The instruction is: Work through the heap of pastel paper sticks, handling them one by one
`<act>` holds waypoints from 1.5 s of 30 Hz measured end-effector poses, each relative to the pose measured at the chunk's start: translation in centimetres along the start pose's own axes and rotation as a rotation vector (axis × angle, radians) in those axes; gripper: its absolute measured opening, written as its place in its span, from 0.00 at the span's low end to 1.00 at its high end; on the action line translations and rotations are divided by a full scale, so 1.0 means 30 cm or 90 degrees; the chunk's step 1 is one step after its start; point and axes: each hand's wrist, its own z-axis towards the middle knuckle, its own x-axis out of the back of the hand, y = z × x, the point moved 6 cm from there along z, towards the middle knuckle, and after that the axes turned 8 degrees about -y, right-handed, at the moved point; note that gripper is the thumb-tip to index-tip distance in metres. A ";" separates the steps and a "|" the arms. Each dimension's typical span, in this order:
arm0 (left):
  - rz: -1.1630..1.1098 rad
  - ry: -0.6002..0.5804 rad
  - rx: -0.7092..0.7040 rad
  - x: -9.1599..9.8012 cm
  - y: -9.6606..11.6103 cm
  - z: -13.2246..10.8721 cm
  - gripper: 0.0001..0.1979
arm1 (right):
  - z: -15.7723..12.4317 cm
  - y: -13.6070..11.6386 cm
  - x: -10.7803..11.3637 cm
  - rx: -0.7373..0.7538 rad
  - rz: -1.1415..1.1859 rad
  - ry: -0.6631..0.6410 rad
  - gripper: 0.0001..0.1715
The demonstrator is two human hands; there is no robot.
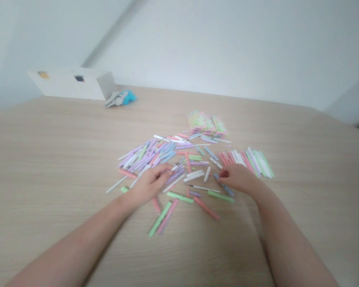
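Slim pastel pen-like sticks lie scattered over the wooden table around both hands. My left hand (151, 181) is closed, its thumb and fingers together at the edge of the purple sticks (175, 175); what is between them, if anything, is too blurred to make out. My right hand (237, 177) pinches the upper end of a blue pen (227, 189) that slants down to the right against the table. Between the hands are short white pieces (194, 176), a thin white stick with a dark tip (205, 188) and a green stick (180, 197).
A mixed heap (151, 153) lies beyond my left hand. Pink, white and green sticks (257, 161) lie side by side in a row at right. Behind are stacked printed packs (208, 124). A white box (71, 85) and a grey-and-blue crumpled item (121, 98) stand far left.
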 end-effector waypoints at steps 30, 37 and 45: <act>-0.567 -0.022 0.115 -0.044 -0.080 0.014 0.20 | 0.001 -0.114 -0.033 0.123 0.147 0.006 0.12; -0.542 -0.026 0.099 -0.041 -0.072 0.016 0.18 | 0.010 -0.108 -0.036 0.067 0.123 0.046 0.10; -0.461 -0.044 0.101 -0.051 -0.070 0.013 0.16 | 0.026 -0.109 -0.007 0.049 0.036 0.132 0.13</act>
